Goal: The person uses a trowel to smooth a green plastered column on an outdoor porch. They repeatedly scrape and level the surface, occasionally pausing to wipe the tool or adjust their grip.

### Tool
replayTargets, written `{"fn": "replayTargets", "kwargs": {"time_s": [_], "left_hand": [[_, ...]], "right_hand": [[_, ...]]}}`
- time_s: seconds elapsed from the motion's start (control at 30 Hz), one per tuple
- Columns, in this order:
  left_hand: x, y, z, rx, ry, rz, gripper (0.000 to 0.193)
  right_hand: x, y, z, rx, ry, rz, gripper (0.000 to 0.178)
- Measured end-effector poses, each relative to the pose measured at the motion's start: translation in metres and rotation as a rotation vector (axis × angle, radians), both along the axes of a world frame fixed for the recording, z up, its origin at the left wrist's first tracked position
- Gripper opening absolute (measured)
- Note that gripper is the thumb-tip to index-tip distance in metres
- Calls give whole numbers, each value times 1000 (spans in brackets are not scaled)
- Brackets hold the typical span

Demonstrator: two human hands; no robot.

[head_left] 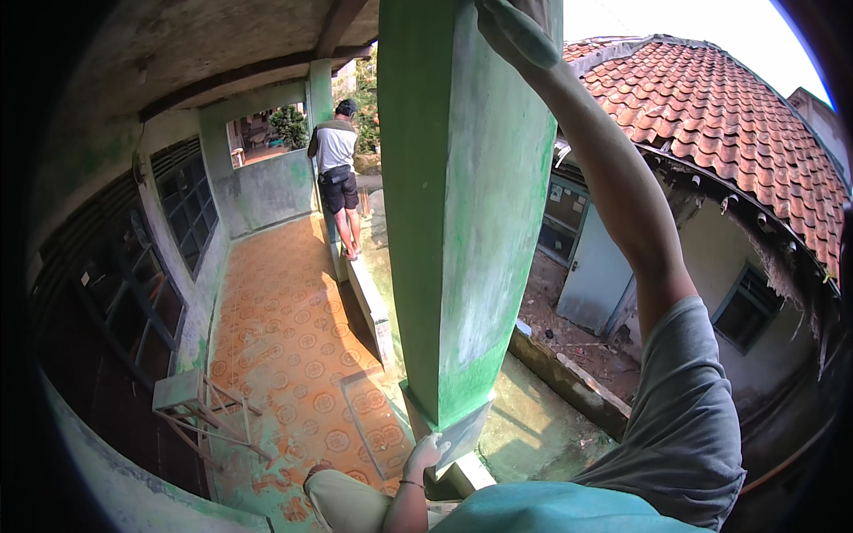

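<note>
In front of me rises a square green pillar with pale, worn patches down one face. My right arm reaches high along it, and my right hand, coated in pale dust along its outer edge, is against the upper part. The top of the picture cuts off its fingers, so whether anything lies under the palm is hidden. Low down, my left hand grips the corner of the pillar's grey base, with pale dust on its fingertips.
A wooden stool stands at left on the orange patterned floor. Farther off, another person stands on a low wall, facing away. Barred windows line the left wall. A tiled roof lies at right.
</note>
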State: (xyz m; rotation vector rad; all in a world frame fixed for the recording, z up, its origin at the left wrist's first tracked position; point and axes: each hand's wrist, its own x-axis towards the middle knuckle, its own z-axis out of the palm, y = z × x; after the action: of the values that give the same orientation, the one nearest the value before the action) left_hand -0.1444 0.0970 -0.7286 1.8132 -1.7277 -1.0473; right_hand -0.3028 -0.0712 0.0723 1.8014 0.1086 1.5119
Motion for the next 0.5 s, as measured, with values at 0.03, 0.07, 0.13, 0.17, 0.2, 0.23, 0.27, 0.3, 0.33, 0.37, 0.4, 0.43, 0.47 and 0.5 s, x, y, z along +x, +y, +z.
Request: {"fn": "replayTargets", "kwargs": {"time_s": [0.03,0.07,0.13,0.17,0.2,0.23,0.27,0.3,0.33,0.37,0.4,0.43,0.47,0.5], "left_hand": [[-6,-5,2,-5,1,-18,64],[-10,-11,4,-1,-3,-36,63],[-10,-7,15,17,2,-13,63],[-6,-5,14,-2,-3,0,62],[-4,-7,10,-28,-4,12,62],[-3,-8,6,-54,-6,24,62],[-2,-9,3,-74,-4,32,62],[-5,-14,2,-98,-8,17,63],[-8,-18,2,-121,-11,2,63],[-7,-18,4,-84,-5,12,63],[-4,-18,6,-48,0,21,63],[-3,-18,8,-13,6,30,63],[-2,-17,8,-36,-6,27,63],[-1,-16,8,-59,-18,25,63]], "right_hand": [[-5,-7,17,-47,38,71,31],[-20,-15,17,-25,48,51,35],[-19,-16,7,29,80,70,42],[-13,-11,1,19,69,64,41],[-9,-4,-3,3,62,55,39],[-4,3,-8,-12,55,46,38],[-4,6,-10,-25,42,30,36],[-5,-8,16,-320,42,-99,33],[-15,-22,24,-130,70,58,31],[-7,-24,25,68,100,234,30],[-3,-26,24,267,129,409,29],[-11,-25,16,203,57,239,23],[-9,-24,7,156,-3,157,20],[-5,-22,-1,108,-64,76,18]]}}
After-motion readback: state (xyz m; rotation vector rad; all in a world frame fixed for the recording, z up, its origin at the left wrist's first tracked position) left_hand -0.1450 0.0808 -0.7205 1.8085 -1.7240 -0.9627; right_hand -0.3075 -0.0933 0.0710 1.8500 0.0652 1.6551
